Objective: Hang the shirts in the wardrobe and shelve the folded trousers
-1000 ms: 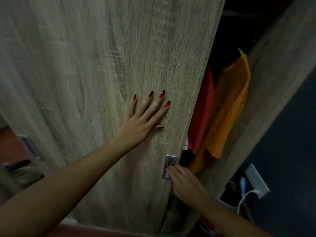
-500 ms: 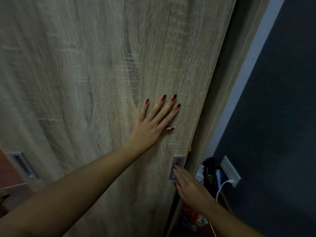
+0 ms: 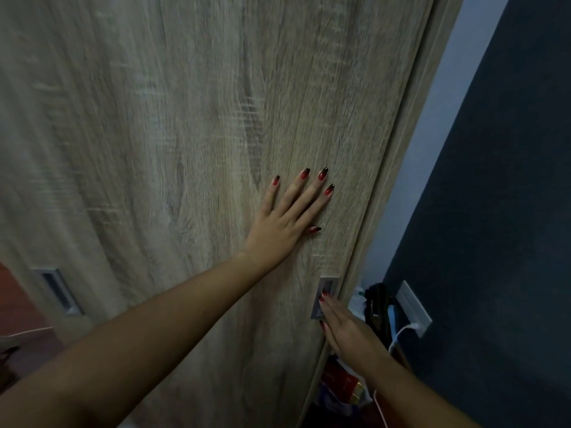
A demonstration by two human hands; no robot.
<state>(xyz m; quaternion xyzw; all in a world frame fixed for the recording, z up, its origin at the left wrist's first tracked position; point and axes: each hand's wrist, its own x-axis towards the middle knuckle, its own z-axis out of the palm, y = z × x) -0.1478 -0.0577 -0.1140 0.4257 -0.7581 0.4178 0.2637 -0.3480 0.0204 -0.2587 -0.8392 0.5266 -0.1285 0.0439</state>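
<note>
The wardrobe's wood-grain sliding door (image 3: 185,149) fills most of the view and sits against the wardrobe's right side panel (image 3: 411,125). My left hand (image 3: 287,220) lies flat on the door with fingers spread, holding nothing. My right hand (image 3: 343,329) is lower, its fingertips in the door's recessed metal handle (image 3: 324,296). No shirts or trousers are visible; the inside of the wardrobe is hidden.
A second recessed handle (image 3: 57,290) shows at the lower left. To the right is a dark blue wall (image 3: 494,211) with a white socket (image 3: 414,307) and a plugged-in white cable. Dark and red items (image 3: 343,384) lie on the floor by the wardrobe's corner.
The door has slid right and closed the gap; the red and orange shirts seen a second ago are now hidden. Both hands travelled right with the door.
</note>
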